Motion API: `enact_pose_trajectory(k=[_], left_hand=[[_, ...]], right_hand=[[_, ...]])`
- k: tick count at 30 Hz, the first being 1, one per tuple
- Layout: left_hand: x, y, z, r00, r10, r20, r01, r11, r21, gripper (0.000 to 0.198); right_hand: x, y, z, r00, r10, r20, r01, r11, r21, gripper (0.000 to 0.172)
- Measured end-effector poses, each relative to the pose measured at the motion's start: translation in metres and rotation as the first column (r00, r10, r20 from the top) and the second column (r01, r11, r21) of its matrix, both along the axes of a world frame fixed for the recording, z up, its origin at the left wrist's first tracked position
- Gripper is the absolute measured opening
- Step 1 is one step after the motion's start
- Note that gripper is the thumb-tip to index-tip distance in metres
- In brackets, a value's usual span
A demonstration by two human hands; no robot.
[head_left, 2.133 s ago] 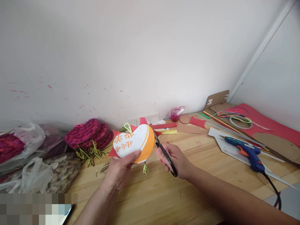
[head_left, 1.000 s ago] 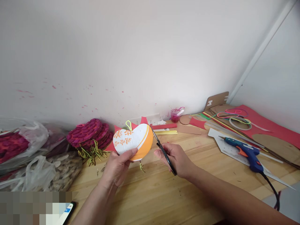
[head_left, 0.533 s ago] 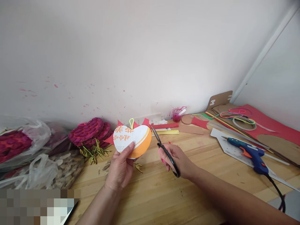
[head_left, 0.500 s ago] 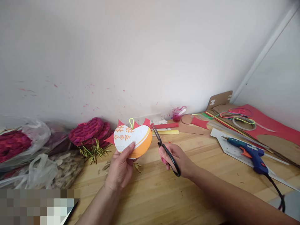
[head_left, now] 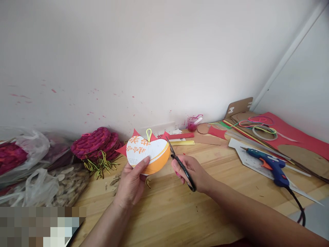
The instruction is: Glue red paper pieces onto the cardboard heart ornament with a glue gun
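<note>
A white and orange heart-shaped card (head_left: 154, 154) with orange lettering is pinched in my left hand (head_left: 132, 180), the thumb lying on its face. Red paper (head_left: 122, 150) sticks out in points behind the card's left and upper edges. A yellow-green cord loop (head_left: 148, 133) rises from the notch at its top. My right hand (head_left: 191, 169) is closed round black-handled scissors (head_left: 182, 167). The blades point up and left and lie by the card's right edge, close to the red paper there; whether they touch it I cannot tell.
A blue glue gun (head_left: 275, 168) lies on white card at the right, its cable trailing down. Magenta discs (head_left: 92, 144) and a bag of brown pieces (head_left: 72, 187) lie left. Behind are a pink cup (head_left: 192, 124), coloured cords (head_left: 264, 130) and red sheets (head_left: 305, 137).
The card has moved slightly right in my left hand, and the scissor blades now sit nearer its right edge, looking slightly more open. The whole view has shifted a little.
</note>
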State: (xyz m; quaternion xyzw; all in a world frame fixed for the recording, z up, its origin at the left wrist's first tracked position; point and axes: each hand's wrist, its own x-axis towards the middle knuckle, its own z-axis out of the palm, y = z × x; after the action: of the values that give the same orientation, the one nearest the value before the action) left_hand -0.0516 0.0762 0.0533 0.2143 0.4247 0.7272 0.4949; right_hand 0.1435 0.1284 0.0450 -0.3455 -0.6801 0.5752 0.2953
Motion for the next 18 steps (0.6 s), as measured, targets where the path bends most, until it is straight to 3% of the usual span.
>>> enact_pose_trajectory(k=[18], left_hand=[[-0.016, 0.004, 0.006, 0.997, 0.028, -0.068, -0.029, 0.999, -0.026, 0.066]], right_hand=[[0.0, -0.002, 0.014, 0.999, -0.012, 0.036, 0.009, 0.997, 0.074, 0.052]])
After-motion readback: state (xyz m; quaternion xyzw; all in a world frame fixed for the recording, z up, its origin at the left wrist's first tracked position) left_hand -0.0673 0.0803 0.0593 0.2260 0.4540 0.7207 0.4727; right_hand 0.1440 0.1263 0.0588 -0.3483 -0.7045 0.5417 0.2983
